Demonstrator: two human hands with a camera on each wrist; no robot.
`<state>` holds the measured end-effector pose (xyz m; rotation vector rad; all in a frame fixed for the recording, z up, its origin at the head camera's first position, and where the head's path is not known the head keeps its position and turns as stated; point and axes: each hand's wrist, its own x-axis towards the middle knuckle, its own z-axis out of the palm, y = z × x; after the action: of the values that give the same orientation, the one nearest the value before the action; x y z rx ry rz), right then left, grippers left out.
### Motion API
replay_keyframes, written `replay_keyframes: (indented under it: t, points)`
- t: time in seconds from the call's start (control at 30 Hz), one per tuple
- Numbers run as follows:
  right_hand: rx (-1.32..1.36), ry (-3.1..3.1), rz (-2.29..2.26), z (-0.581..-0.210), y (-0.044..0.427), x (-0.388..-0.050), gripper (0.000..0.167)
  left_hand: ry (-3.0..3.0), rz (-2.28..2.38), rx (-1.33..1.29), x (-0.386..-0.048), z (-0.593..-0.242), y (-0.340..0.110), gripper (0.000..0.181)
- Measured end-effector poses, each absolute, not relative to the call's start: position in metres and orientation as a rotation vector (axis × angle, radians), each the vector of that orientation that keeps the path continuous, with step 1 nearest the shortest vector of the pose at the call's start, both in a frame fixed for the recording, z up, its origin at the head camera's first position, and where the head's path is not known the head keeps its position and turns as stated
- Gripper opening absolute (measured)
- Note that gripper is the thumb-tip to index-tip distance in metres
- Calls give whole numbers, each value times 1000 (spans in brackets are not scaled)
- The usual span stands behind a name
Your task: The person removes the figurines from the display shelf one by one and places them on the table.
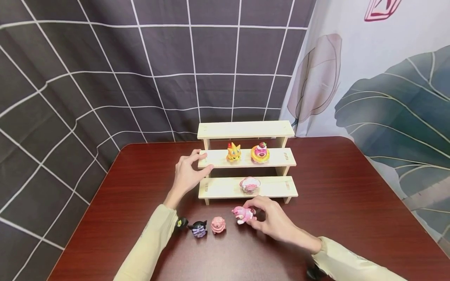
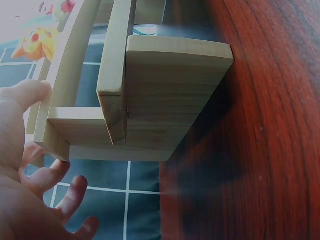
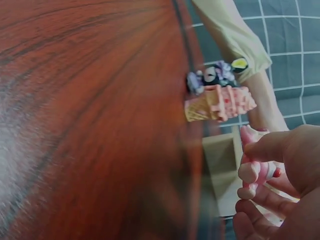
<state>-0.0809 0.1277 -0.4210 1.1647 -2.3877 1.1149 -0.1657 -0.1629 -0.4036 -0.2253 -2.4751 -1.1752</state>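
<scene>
In the head view a pink figure is pinched between the thumb and fingers of my right hand, held in front of the lowest shelf. The right wrist view shows the same pink figure between thumb and fingertips. My left hand grips the left end of the middle shelf, with the thumb on one face and a finger on the other in the left wrist view. An orange figure and a pink figure in a yellow ring stand on that middle shelf.
A white-and-pink figure sits on the lowest shelf. The top shelf bears nothing. On the table, left of my right hand, stand a pink figure, a black-and-purple one and a dark one beside the left sleeve.
</scene>
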Motion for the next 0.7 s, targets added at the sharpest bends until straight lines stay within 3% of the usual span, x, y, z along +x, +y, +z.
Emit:
replay_keyframes:
  t: [0.7]
  points:
    - [1144, -2425, 1130, -447, 117, -78, 40, -2482, -1175, -223, -165, -403, -164, 46]
